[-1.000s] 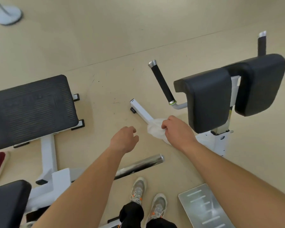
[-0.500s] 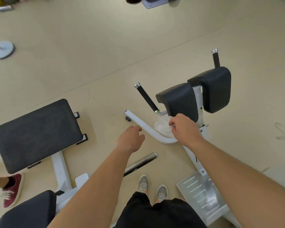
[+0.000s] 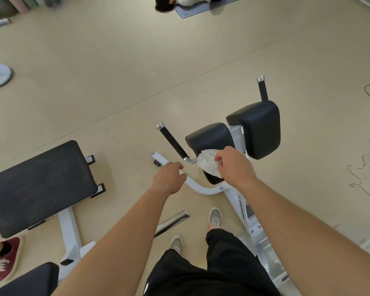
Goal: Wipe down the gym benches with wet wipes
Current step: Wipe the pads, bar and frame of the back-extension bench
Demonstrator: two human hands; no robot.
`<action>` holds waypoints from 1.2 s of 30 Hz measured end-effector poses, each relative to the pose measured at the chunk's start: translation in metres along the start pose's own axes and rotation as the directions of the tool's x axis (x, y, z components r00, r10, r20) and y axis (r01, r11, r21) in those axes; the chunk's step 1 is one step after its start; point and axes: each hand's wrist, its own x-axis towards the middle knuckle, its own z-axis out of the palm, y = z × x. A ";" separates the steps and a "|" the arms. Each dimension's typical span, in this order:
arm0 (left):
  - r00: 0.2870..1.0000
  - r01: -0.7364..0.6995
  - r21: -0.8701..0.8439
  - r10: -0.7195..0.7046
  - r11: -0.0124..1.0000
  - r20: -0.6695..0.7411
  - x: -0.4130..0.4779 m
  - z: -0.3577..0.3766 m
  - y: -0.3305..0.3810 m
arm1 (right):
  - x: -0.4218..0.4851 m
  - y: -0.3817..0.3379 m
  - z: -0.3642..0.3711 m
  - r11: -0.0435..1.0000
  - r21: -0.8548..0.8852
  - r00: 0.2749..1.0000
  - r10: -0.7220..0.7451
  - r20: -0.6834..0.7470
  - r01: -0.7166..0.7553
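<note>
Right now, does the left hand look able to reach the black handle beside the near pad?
Probably yes. The left hand looks empty and sits close to the black handle, with nothing between them. The right hand holds its wet wipe at the near pad, off to the side.

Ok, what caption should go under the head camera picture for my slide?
Right hand holds a white wet wipe at a black bench pad; left hand, loosely curled, holds nothing.
</note>
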 end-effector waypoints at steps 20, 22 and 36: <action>0.976 0.142 -0.064 -0.151 0.988 -0.156 0.057 -0.042 0.078 | 0.105 0.056 -0.079 0.977 -0.037 0.977 -0.208 0.054 0.210; 0.974 0.143 -0.061 -0.152 0.988 -0.168 0.060 -0.048 0.075 | 0.113 0.049 -0.078 0.970 -0.049 0.970 -0.236 0.058 0.239; 0.999 -0.027 0.034 0.029 0.999 -0.037 0.181 -0.131 0.026 | 0.211 -0.033 -0.058 0.994 -0.038 0.991 -0.097 0.091 0.101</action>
